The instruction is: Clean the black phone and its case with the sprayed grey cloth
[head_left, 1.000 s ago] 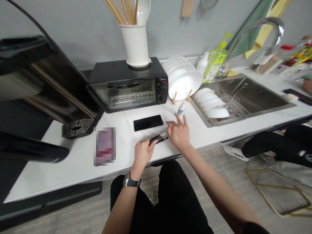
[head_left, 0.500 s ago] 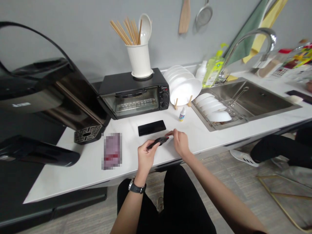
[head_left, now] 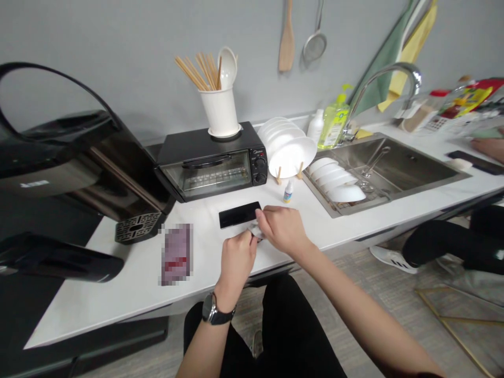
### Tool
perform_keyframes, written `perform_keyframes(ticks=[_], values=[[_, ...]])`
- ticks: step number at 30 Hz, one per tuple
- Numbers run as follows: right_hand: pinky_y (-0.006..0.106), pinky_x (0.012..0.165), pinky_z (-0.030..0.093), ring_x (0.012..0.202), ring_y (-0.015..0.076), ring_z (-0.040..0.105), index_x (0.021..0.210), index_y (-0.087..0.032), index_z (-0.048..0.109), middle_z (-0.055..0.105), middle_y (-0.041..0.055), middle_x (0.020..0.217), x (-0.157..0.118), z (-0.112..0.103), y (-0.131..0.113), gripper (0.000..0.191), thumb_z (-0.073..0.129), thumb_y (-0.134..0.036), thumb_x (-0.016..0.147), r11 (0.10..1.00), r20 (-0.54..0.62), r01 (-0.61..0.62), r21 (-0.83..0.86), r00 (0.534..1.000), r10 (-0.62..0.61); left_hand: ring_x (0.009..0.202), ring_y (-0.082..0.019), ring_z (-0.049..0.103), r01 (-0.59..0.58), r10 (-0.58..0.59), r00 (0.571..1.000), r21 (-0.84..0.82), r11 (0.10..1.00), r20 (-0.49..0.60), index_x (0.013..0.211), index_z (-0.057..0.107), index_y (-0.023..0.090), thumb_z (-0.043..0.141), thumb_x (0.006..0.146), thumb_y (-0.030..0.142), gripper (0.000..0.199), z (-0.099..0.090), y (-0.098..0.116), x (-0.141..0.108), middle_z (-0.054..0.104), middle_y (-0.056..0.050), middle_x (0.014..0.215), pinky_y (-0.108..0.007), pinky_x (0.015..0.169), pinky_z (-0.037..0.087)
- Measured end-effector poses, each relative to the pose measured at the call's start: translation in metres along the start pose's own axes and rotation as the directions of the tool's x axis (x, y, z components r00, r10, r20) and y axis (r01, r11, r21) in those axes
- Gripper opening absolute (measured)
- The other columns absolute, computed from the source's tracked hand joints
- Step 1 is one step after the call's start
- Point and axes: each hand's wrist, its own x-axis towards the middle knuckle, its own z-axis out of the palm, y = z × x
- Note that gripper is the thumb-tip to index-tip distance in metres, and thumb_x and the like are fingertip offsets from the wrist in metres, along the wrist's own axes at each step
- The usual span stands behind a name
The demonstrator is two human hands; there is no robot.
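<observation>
My left hand [head_left: 238, 257] is closed near the counter's front edge, its back towards me. Close against it, my right hand [head_left: 285, 228] is closed too, thumb pointing left. A crumpled greyish-white piece [head_left: 255, 230], perhaps cloth or tissue, shows between them, at my right fingertips. The slim dark object in my left hand is almost wholly hidden now. Just behind my hands a black smartphone [head_left: 239, 214] lies flat. A small white bottle with a blue and yellow label [head_left: 289, 191] stands upright beyond my right hand.
A toaster oven [head_left: 212, 165] carries a white utensil holder [head_left: 218, 110]. Racked plates [head_left: 291, 155] and a sink [head_left: 413, 157] with bowls are to the right. A coffee machine [head_left: 129, 173] and a blurred purple item [head_left: 177, 252] are left. Another person's hand [head_left: 488, 147] shows far right.
My right hand has moved left and closed in against my left hand, now covering the dark object. The greyish-white piece shows more. The view has tilted up and shifted slightly right.
</observation>
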Motion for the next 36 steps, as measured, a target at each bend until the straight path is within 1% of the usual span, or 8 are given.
perform_keyframes(ticks=[2, 6, 10, 14, 20, 24, 30, 36], values=[[0.032, 0.069, 0.041, 0.073, 0.0209, 0.068, 0.076, -0.017, 0.074, 0.076, 0.0096, 0.077, 0.001, -0.001, -0.002, 0.053, 0.038, -0.033, 0.111, 0.995, -0.017, -0.077, -0.056, 0.997, 0.076, 0.061, -0.021, 0.069, -0.025, 0.024, 1.0, 0.032, 0.999, 0.009, 0.084, 0.07, 0.018, 0.058, 0.094, 0.01, 0.017, 0.001, -0.001, 0.002, 0.074, -0.007, 0.068, -0.029, 0.058, 0.04], [0.034, 0.078, 0.043, 0.084, 0.023, 0.07, 0.081, -0.019, 0.075, 0.077, 0.0081, 0.082, -0.001, 0.003, -0.012, 0.044, 0.043, -0.03, 0.109, 0.992, -0.014, 0.125, -0.031, 0.992, -0.126, 0.057, -0.022, 0.067, -0.047, 0.04, 0.995, 0.073, 0.996, 0.091, 0.078, 0.07, 0.016, 0.056, 0.085, 0.0, 0.022, 0.004, -0.003, 0.006, 0.072, -0.009, 0.064, -0.03, 0.055, 0.039], [0.035, 0.064, 0.035, 0.072, 0.0216, 0.068, 0.079, -0.019, 0.073, 0.076, 0.0089, 0.079, -0.002, 0.007, -0.011, 0.05, 0.038, -0.033, 0.111, 0.996, 0.027, -0.062, -0.059, 0.998, 0.064, 0.067, -0.021, 0.072, -0.034, 0.034, 0.999, 0.0, 0.999, 0.026, 0.1, 0.075, 0.018, 0.055, 0.093, 0.006, 0.023, 0.003, -0.003, 0.008, 0.078, -0.008, 0.079, -0.028, 0.062, 0.046], [0.032, 0.071, 0.037, 0.085, 0.0212, 0.069, 0.094, -0.019, 0.073, 0.076, 0.0067, 0.086, -0.01, 0.012, 0.001, 0.041, 0.04, -0.037, 0.112, 0.994, 0.026, 0.106, 0.033, 0.994, -0.107, 0.061, -0.023, 0.071, -0.046, 0.045, 0.994, 0.01, 0.999, 0.1, 0.076, 0.072, 0.015, 0.056, 0.088, 0.0, 0.025, 0.001, -0.004, 0.005, 0.076, -0.01, 0.07, -0.029, 0.059, 0.048], [0.028, 0.065, 0.04, 0.068, 0.0171, 0.062, 0.08, -0.021, 0.062, 0.067, 0.0033, 0.075, -0.046, 0.036, 0.044, 0.058, 0.026, -0.053, 0.113, 0.885, -0.054, 0.052, 0.463, 0.998, -0.031, 0.092, -0.02, 0.08, -0.029, 0.006, 0.999, -0.462, 0.886, -0.051, 0.116, 0.075, 0.023, 0.06, 0.101, 0.017, 0.023, -0.004, -0.02, -0.009, 0.083, -0.005, 0.11, -0.028, 0.081, 0.062], [0.028, 0.054, 0.036, 0.051, 0.0147, 0.049, 0.065, -0.024, 0.051, 0.051, -0.0024, 0.057, -0.078, 0.062, 0.057, 0.059, 0.035, -0.058, 0.11, 0.795, -0.114, -0.024, 0.606, 0.987, 0.116, 0.13, -0.024, 0.07, -0.048, 0.119, 0.991, -0.666, 0.744, 0.062, 0.114, 0.077, 0.022, 0.057, 0.099, 0.011, 0.027, 0.002, -0.04, -0.021, 0.072, -0.009, 0.141, -0.04, 0.111, 0.057], [0.03, 0.061, 0.036, 0.063, 0.0163, 0.049, 0.065, -0.023, 0.053, 0.048, -0.0005, 0.068, -0.073, 0.055, 0.087, 0.054, 0.042, -0.05, 0.111, 0.801, -0.218, -0.14, 0.583, 0.922, 0.32, 0.166, -0.026, 0.017, -0.107, 0.275, 0.906, -0.455, 0.884, 0.321, 0.143, 0.066, 0.035, 0.04, 0.091, -0.006, 0.072, 0.002, -0.077, -0.031, 0.022, 0.003, 0.177, -0.062, 0.134, 0.016], [0.033, 0.071, 0.051, 0.08, 0.021, 0.063, 0.095, -0.019, 0.075, 0.064, 0.0067, 0.092, -0.041, 0.058, 0.085, 0.039, 0.049, -0.045, 0.108, 0.881, -0.277, -0.143, 0.451, 0.916, 0.291, 0.147, -0.027, 0.051, 0.048, 0.021, 0.979, -0.332, 0.942, 0.202, 0.161, 0.041, 0.032, 0.054, 0.105, 0.025, 0.058, 0.004, -0.07, -0.05, 0.052, -0.009, 0.158, -0.052, 0.125, 0.042]])
